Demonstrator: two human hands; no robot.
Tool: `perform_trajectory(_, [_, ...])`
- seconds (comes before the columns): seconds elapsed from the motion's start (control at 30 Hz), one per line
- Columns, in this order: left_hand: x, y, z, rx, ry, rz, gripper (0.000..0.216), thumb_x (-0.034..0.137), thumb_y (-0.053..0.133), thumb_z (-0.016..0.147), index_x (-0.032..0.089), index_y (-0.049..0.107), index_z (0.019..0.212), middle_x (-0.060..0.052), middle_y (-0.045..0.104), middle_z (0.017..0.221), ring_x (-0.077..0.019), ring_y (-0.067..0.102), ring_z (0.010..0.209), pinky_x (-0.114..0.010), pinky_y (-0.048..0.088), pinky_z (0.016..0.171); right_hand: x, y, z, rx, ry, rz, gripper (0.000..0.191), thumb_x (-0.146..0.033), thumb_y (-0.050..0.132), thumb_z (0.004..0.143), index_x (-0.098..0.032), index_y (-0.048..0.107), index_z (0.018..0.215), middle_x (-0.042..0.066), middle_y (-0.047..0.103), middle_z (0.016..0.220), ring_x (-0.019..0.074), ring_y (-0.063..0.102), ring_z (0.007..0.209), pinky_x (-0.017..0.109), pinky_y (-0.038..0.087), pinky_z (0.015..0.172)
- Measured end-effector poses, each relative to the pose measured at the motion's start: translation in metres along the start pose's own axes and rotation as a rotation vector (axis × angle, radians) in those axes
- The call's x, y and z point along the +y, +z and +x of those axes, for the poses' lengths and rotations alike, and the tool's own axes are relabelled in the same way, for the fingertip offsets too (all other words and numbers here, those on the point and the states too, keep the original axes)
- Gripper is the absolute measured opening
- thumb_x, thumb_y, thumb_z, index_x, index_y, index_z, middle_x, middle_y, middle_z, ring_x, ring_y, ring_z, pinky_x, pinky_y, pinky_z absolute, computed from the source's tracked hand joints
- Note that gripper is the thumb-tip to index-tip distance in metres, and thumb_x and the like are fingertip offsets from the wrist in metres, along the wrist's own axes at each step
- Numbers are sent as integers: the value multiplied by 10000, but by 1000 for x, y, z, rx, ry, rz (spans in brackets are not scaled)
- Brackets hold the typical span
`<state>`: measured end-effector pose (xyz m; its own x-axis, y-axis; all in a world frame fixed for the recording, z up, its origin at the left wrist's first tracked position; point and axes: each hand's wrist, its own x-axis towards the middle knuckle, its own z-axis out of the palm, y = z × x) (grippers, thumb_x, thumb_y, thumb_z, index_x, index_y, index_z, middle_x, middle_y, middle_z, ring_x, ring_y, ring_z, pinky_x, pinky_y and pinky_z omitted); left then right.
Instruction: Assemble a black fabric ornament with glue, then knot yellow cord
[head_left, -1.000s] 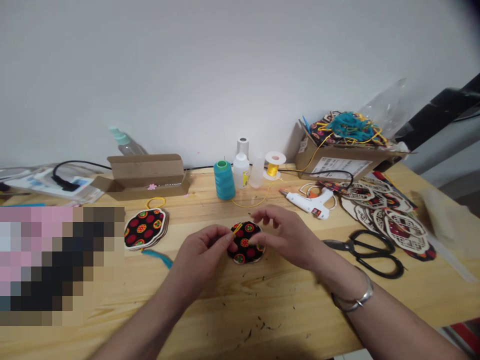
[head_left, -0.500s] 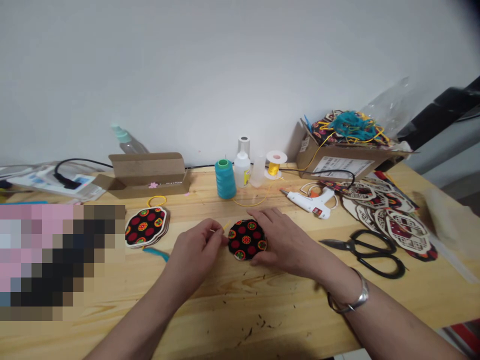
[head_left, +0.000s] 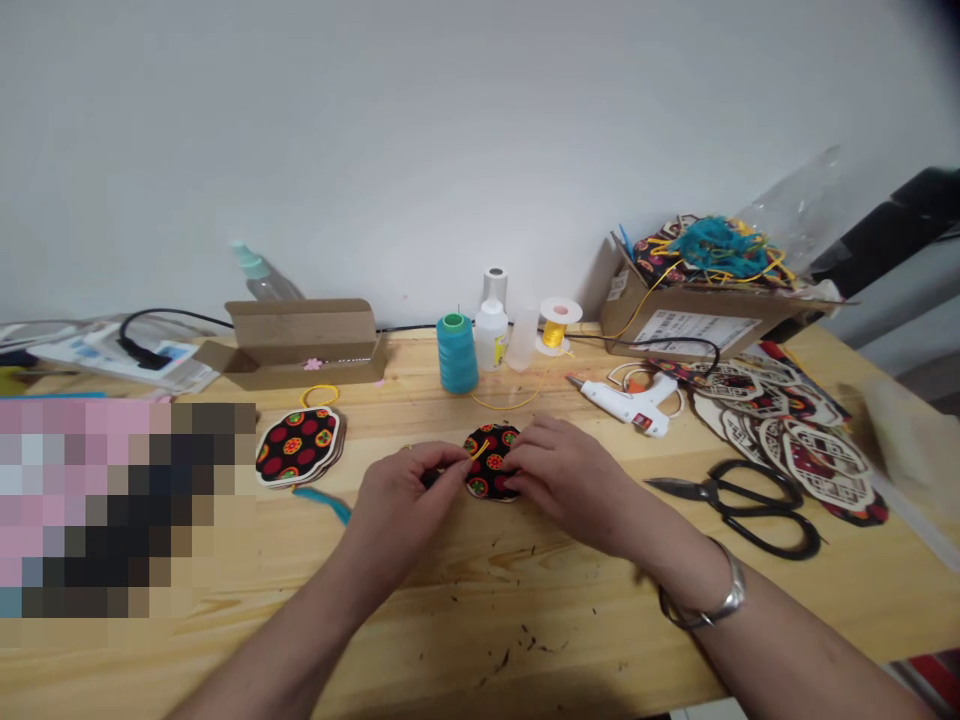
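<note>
- One left hand (head_left: 412, 490): thumb and forefinger are pinching a yellow cord (head_left: 481, 451), its short ends pointing over the patterned piece (head_left: 493, 463).
- One right hand (head_left: 574, 480), silver bracelet (head_left: 731, 600) on the wrist: fingers are bending over the right side of the patterned piece; whether they are gripping it cannot be told.
- Patterned piece, black with red and orange motifs: is sitting between the hands, around the middle of the bench (head_left: 420, 620).
- One stack of similar pieces (head_left: 296, 447), pale-rimmed: is resting toward the bench's left side, a teal tassel (head_left: 324, 500) trailing in front.
- One teal thread cone (head_left: 457, 360), one white bottle (head_left: 491, 335), one yellow spool (head_left: 555, 333): are standing near the back edge, left to right.
- One open cardboard box (head_left: 300, 325): is lying at the back edge, left of the cone.
- One white glue gun (head_left: 626, 405): is lying toward the back right corner.
- One pair of black scissors (head_left: 709, 490): is lying beyond the right hand, blades pointing left.
- One heaped carton (head_left: 679, 325): is occupying the back right corner.
- Several fretwork pieces (head_left: 825, 465): are overlapping near the right edge.
</note>
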<state>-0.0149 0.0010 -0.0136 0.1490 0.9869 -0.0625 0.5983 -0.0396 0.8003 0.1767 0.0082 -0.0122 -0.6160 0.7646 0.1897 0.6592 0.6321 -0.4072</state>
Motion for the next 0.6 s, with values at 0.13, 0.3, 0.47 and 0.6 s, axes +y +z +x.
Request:
perform_trajectory(0.13, [-3,1,1,-11,44,47,191,312,521,769,216,682,800,-7,709,804,-187,623,760,-305,460,718,0,8,0,-21,-81,-30,161,-178,460,861,-178,621,845,42,623,845,155,515,807,289,387,721])
perform_trajectory(0.3, [-7,2,3,11,96,74,179,283,517,765,214,682,774,-49,675,1031,-215,580,1007,-331,419,862,-1,8,0,6,-128,-65,149,-220,473,858,-164,603,812,48,613,854,153,497,785,287,384,713])
perform_trajectory(0.47, [-8,4,4,-12,27,48,178,295,513,770,211,670,768,-44,674,1052,-215,591,996,-321,415,862,2,0,-1,-29,-25,-94,111,-251,553,808,-157,602,841,59,588,885,170,482,829,293,384,717])
perform_trajectory(0.6, [-5,2,3,-27,-26,55,210,329,494,783,219,669,817,-10,710,888,-199,626,806,-299,448,724,4,-3,-2,-52,-10,-97,121,-268,581,787,-159,609,832,57,588,890,177,474,849,301,380,730])
